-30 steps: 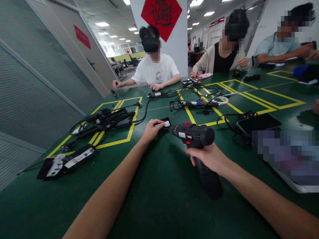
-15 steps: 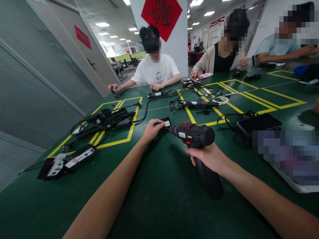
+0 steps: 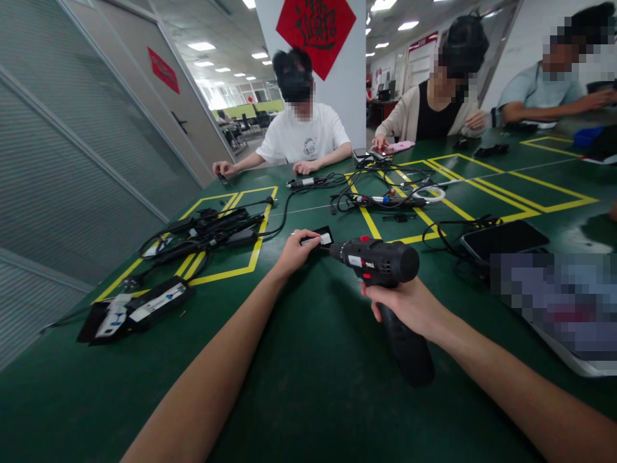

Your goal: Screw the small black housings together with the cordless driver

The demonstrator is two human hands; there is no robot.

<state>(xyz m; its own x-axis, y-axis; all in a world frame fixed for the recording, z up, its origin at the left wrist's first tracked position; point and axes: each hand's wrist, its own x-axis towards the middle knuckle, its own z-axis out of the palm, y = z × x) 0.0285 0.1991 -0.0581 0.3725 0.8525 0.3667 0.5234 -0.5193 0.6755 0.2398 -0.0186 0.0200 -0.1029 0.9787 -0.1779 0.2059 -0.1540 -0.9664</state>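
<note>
My right hand (image 3: 402, 305) is wrapped round the grip of a black cordless drill (image 3: 380, 260) with red buttons. The drill points left, and its bit end is at the near right edge of a small flat black piece with a white patch (image 3: 326, 238). Whether the bit touches that piece, I cannot tell. My left hand (image 3: 297, 249) pinches the black piece from the left, holding it at the green table (image 3: 308, 399). Its fingers hide part of the piece.
Bundled black cables (image 3: 207, 235) lie at the left, near a black strip with white labels (image 3: 159, 302). More tangled cables and a pen-like tool (image 3: 385, 200) lie ahead. A phone (image 3: 504, 241) is at the right. Across the table sits a person in a white shirt (image 3: 306, 135), with others alongside.
The whole view has shifted slightly. Both hands, the drill and the black piece keep the same arrangement.
</note>
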